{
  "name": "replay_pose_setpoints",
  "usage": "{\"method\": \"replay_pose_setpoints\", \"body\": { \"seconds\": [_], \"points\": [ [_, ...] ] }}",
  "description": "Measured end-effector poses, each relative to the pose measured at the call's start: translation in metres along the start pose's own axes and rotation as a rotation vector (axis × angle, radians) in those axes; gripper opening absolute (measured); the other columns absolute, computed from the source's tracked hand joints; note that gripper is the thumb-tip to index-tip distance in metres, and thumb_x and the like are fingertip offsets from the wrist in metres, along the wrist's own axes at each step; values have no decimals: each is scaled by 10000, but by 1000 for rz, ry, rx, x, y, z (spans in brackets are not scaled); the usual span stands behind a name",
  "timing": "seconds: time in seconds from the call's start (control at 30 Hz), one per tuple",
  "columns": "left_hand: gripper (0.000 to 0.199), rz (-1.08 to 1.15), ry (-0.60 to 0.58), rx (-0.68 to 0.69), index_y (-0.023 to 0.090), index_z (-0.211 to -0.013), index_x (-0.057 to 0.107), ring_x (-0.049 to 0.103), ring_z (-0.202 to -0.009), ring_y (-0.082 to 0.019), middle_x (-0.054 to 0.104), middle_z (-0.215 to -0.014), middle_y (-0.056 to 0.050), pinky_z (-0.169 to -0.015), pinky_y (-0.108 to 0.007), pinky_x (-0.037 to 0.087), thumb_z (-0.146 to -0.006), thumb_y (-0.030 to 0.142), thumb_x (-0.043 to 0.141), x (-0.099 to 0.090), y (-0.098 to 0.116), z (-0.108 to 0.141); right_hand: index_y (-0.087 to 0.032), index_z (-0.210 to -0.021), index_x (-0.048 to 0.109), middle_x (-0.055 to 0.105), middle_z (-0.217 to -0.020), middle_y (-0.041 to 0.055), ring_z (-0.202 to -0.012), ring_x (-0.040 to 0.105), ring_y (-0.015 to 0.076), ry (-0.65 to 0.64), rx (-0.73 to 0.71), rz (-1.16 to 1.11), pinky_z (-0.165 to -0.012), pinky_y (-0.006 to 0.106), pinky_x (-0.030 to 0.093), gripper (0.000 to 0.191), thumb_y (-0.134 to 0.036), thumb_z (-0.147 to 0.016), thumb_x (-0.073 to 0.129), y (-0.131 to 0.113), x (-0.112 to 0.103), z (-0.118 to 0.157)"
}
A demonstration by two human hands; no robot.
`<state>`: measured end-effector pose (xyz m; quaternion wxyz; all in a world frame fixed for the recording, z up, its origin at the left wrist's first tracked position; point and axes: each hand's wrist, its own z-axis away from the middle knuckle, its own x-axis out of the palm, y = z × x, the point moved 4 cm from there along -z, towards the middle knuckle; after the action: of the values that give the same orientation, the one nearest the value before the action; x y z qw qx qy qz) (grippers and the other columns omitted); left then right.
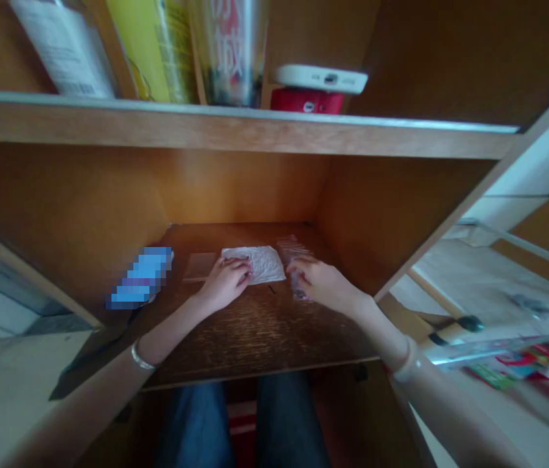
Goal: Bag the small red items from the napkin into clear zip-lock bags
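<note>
Head view: the left hand (225, 283) rests flat and open on a crumpled white tissue (259, 263) on a wooden desk (255, 331). Just beside it, the right hand (323, 285) touches a clear plastic bag (293, 250), its grip impossible to tell.

We see a white, crinkled napkin (260, 264) on the dark brown, wood-grained worktop (255, 331), and a red box (306, 101) at upper centre.
</note>
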<state>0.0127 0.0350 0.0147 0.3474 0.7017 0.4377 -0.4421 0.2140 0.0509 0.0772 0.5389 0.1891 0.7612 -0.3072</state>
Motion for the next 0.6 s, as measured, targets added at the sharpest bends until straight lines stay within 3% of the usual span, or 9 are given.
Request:
{"method": "replay_pose_setpoints", "body": {
  "seconds": [0.1,0.23,0.4,0.5,0.6],
  "points": [
    [312,-104,41,76,176,-1155,610,491,-1235,-246,539,-1337,-106,-1032,-449,339,-947,245,388,5,1,0,-177,-1001,644,671,-978,92,-854,623,208,20,156,-18,-699,295,460,310,-45,-786,464,60,23,-21],
    [371,-193,65,156,156,-1276,525,408,-1308,-265,350,-1479,-118,-1067,-436,325,-933,223,401,8,4,5,-204,-944,664,685,-851,62,-766,617,196,-45,168,-119,-651,290,466,221,-127,-788,528,92,41,-28],
    [388,-214,60,176,145,-1296,507,414,-1303,-267,355,-1476,-123,-1068,-434,340,-929,228,413,8,5,8,-152,-823,676,682,-793,68,-721,599,165,-158,247,-137,-636,258,437,175,-88,-749,531,98,40,-34],
    [389,-225,63,178,155,-1302,501,419,-1301,-258,369,-1468,-118,-1059,-432,351,-935,241,404,7,6,8,-148,-726,674,674,-749,55,-690,586,152,-238,227,-201,-633,256,423,112,-119,-737,566,93,27,-37],
    [400,-240,93,195,154,-1320,484,412,-1307,-248,369,-1470,-110,-1079,-424,324,-949,259,378,4,9,9,-154,-752,673,628,-647,15,-563,520,106,-340,220,-422,-532,229,373,113,-236,-756,596,82,8,-34]
  ]
}}
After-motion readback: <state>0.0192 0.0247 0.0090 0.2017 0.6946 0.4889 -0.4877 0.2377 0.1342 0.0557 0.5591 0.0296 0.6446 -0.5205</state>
